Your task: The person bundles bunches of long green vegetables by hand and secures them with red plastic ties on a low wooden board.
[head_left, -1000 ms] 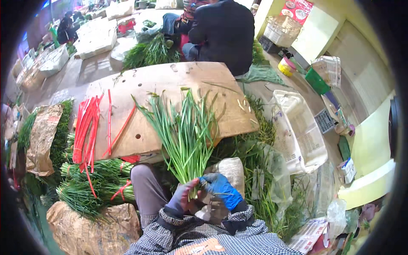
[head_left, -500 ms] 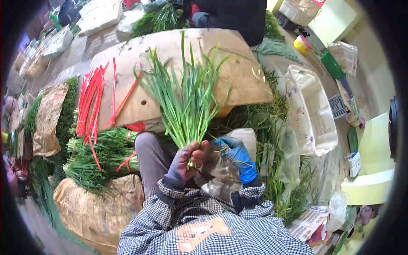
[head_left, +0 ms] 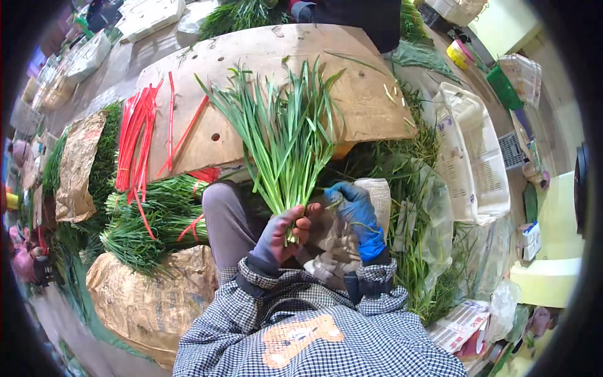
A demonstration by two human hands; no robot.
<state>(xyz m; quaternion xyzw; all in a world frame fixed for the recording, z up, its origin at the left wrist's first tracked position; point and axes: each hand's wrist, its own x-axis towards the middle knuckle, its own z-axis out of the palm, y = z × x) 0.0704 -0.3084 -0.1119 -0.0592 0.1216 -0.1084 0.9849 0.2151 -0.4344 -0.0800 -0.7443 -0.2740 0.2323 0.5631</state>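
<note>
My left hand (head_left: pixel 282 235), in a greyish-purple glove with bare fingertips, is closed around the lower stalks of a bunch of garlic chives (head_left: pixel 290 151). The green leaves fan out away from me, their tips over the wooden board (head_left: pixel 182 75). Just right of the stalks, my right hand (head_left: pixel 355 210) wears a blue glove with its fingers curled into a pinch. A thin yellowish leaf (head_left: pixel 365 226) trails from it across the glove. Red tie strips (head_left: pixel 135 138) lie on the board's left side and hang over its edge.
Tied chive bundles (head_left: pixel 151 220) lie left of my knee, above a brown sack (head_left: pixel 151 301). To the right are loose leaves (head_left: pixel 408 251), clear plastic and a white plastic crate (head_left: pixel 471 154). A person in dark clothes (head_left: pixel 352 19) is beyond the board.
The view has shifted slightly. The bunch's leaves spread differently, and a long upright leaf no longer stands above the others. My right hand has moved a little up, staying beside the stalks.
</note>
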